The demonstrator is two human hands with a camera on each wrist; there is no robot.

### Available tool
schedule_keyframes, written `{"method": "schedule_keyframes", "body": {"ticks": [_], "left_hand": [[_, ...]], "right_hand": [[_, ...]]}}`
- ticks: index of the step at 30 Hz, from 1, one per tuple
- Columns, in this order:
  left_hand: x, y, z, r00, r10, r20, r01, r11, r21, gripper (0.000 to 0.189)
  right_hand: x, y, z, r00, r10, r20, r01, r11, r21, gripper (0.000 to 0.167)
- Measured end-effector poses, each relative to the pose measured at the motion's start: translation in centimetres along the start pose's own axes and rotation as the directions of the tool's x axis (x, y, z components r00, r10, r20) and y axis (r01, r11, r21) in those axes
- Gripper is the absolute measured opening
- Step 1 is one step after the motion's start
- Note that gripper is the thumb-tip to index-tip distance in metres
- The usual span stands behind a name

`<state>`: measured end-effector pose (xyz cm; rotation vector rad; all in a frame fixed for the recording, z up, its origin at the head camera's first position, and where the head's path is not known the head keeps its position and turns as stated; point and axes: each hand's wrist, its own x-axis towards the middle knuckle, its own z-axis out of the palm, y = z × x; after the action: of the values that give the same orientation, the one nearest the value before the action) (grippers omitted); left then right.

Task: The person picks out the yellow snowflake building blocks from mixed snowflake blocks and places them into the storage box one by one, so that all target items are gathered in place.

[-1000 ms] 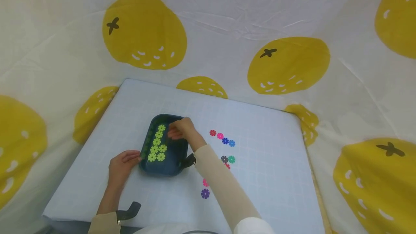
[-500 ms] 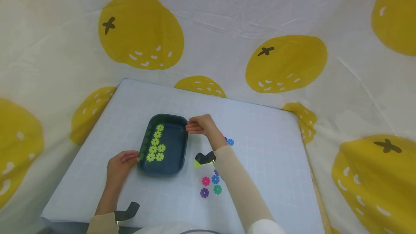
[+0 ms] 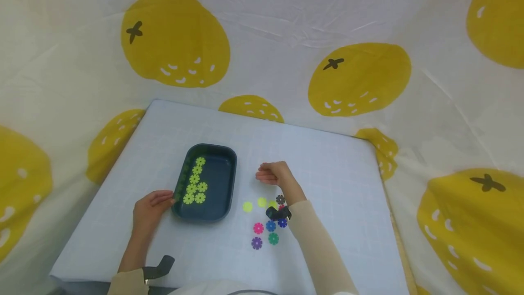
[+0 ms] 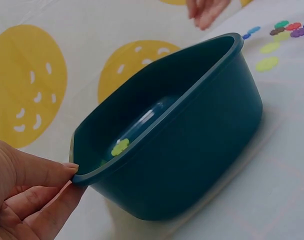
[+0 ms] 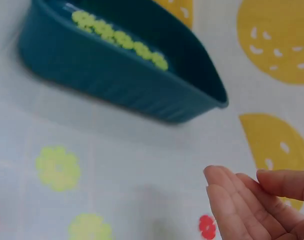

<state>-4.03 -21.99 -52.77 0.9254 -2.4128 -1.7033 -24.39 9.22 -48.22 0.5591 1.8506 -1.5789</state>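
A dark teal basin (image 3: 219, 185) stands on the table with several yellow-green flower-shaped discs (image 3: 194, 179) laid along its left side. My left hand (image 3: 151, 211) pinches its left rim between thumb and fingers, as the basin's rim (image 4: 164, 122) shows in the left wrist view. To the right of the basin, my right hand (image 3: 276, 174) hovers over the table with fingers extended. In the right wrist view nothing shows between the right hand's fingers (image 5: 232, 200). Below that hand lie loose yellow-green flower discs (image 3: 247, 206).
More flower discs lie nearer the front: pink (image 3: 258, 228), purple (image 3: 256, 243), blue (image 3: 270, 226), green (image 3: 273, 239) and dark grey (image 3: 280, 199). The right forearm (image 3: 321, 245) covers part of the group. A lemon-patterned cloth (image 3: 266, 44) hangs behind the white table (image 3: 335, 163).
My right hand has moved from above the basin out to the right, over the table, uncovering the basin's right half and several loose discs. The left hand keeps its place on the rim.
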Motion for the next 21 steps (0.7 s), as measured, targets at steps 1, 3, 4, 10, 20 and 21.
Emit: {"method": "schedule_keyframes", "body": {"ticks": [1,3,4,10,20,21], "left_hand": [[0.0,0.1,0.0,1.0,0.0,0.0,0.0,1.0,0.005,0.032],[-0.1,0.1,0.0,1.0,0.0,0.001,0.0,1.0,0.016,0.032],[-0.2,0.2,0.0,1.0,-0.001,0.0,0.001,1.0,0.017,0.032],[-0.3,0.4,0.0,1.0,0.005,0.003,-0.005,1.0,0.022,0.032],[-0.5,0.7,0.0,1.0,0.012,-0.007,-0.012,1.0,0.027,0.032],[-0.5,0.7,0.0,1.0,0.013,-0.007,-0.013,1.0,0.023,0.032]], "right_hand": [[0.1,0.5,-0.3,1.0,0.008,-0.009,-0.008,1.0,0.005,0.025],[0.2,1.4,-0.9,0.999,0.023,-0.029,-0.023,1.0,0.01,0.026],[0.2,1.9,-1.2,0.999,0.028,-0.035,-0.028,1.0,0.013,0.027],[0.4,4.2,-2.6,0.998,0.028,-0.06,-0.027,1.0,0.002,0.027],[0.9,6.1,-3.6,0.995,0.063,-0.072,-0.062,0.998,0.028,0.026],[0.9,6.2,-3.7,0.995,0.062,-0.072,-0.06,0.998,0.032,0.026]]}}
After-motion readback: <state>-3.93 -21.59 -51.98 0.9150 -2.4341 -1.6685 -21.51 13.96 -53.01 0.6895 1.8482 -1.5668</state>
